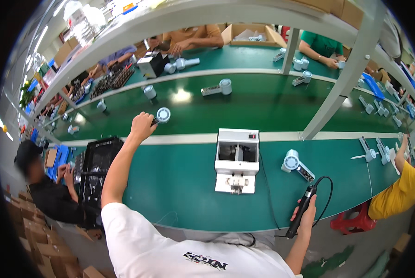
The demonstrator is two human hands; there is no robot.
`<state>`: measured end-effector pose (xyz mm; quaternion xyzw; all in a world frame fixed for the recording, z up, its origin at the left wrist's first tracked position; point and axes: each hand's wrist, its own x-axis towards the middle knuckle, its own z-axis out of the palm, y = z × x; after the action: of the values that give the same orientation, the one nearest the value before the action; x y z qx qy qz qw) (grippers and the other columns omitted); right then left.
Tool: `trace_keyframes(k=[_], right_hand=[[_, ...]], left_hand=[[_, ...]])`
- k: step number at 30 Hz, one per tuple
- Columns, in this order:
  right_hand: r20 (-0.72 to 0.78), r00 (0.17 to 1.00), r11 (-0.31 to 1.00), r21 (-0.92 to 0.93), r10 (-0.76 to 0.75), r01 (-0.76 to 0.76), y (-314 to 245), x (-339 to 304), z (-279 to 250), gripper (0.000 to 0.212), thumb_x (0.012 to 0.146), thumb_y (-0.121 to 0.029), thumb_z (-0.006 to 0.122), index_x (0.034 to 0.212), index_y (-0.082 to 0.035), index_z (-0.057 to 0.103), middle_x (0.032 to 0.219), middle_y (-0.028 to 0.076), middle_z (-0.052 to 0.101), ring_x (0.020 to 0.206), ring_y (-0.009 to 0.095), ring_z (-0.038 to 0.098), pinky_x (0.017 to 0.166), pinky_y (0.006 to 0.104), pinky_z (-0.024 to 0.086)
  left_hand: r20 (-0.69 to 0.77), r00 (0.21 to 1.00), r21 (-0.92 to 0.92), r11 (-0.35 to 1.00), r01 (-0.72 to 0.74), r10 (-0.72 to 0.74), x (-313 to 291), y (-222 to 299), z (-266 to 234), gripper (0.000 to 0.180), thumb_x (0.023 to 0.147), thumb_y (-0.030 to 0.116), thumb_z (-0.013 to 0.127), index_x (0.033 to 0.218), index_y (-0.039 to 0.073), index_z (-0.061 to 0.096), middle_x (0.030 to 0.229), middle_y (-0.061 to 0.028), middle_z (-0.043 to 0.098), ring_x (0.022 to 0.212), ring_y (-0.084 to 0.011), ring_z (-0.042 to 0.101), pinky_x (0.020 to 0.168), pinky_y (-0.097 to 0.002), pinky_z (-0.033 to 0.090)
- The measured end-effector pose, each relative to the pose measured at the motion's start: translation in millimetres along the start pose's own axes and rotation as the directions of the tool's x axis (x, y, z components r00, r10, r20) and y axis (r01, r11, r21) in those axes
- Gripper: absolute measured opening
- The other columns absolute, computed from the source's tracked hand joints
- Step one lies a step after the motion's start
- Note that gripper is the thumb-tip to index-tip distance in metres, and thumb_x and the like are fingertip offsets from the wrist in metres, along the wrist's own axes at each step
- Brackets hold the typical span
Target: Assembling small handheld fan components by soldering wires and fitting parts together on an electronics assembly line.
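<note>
Stretched out over the green conveyor belt, my left hand (142, 126) is closed on the dark handle end of a small handheld fan (163, 115). The fan's round, light blue head faces up. My right hand (308, 214) grips a black electric screwdriver (301, 213) near the bench's front edge, its cabled end pointing up and away from me. Beyond that hand, another handheld fan (291, 160) lies on the green bench, its handle uncovered so the inner parts show. A white screw feeder (237, 160) stands in front of me, left of that fan.
More fans (225, 86) lie spaced along the belt. A black crate (98, 162) stands left of me. A slanted grey post (339, 88) rises at the right. Co-workers sit on both sides and opposite; a yellow sleeve (399, 192) is at the right, near a red stool (354, 221).
</note>
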<state>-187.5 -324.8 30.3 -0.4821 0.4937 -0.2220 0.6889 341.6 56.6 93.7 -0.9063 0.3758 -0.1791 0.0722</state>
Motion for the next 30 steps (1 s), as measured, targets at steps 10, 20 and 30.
trace_keyframes(k=[10, 20, 30], right_hand=[[0.275, 0.943, 0.956, 0.273, -0.186, 0.109, -44, -37, 43, 0.075, 0.092, -0.077, 0.031, 0.105, -0.006, 0.051, 0.06, 0.005, 0.047, 0.045, 0.016, 0.046, 0.043, 0.0295, 0.039], [0.539, 0.578, 0.781, 0.524, -0.613, 0.34, -87, -60, 178, 0.095, 0.082, -0.088, 0.031, 0.115, -0.001, 0.05, 0.067, 0.012, 0.058, 0.054, 0.021, 0.058, 0.051, 0.0315, 0.05], [0.55, 0.473, 0.696, 0.32, -0.689, 0.642, -79, -59, 223, 0.098, 0.076, -0.093, 0.031, 0.103, -0.001, 0.05, 0.064, 0.009, 0.057, 0.051, 0.018, 0.056, 0.049, 0.027, 0.046]], left_hand=[[0.112, 0.784, -0.614, 0.578, 0.538, -0.611, -190, 275, -101, 0.037, 0.063, 0.03, 0.082, 0.055, 0.005, 0.056, 0.051, -0.0079, 0.055, 0.047, -0.0265, 0.056, 0.046, -0.0388, 0.041], [0.13, 0.792, -0.641, 0.558, 0.526, -0.597, -216, 335, -90, 0.041, 0.067, 0.032, 0.085, 0.059, 0.006, 0.055, 0.056, -0.0056, 0.055, 0.055, -0.0244, 0.056, 0.047, -0.0391, 0.039], [-0.201, 0.948, -0.761, 0.648, 0.009, -0.249, -252, 327, -86, 0.051, 0.066, 0.033, 0.086, 0.106, 0.007, 0.069, 0.117, -0.0118, 0.061, 0.111, -0.0331, 0.058, 0.088, -0.0429, 0.052]])
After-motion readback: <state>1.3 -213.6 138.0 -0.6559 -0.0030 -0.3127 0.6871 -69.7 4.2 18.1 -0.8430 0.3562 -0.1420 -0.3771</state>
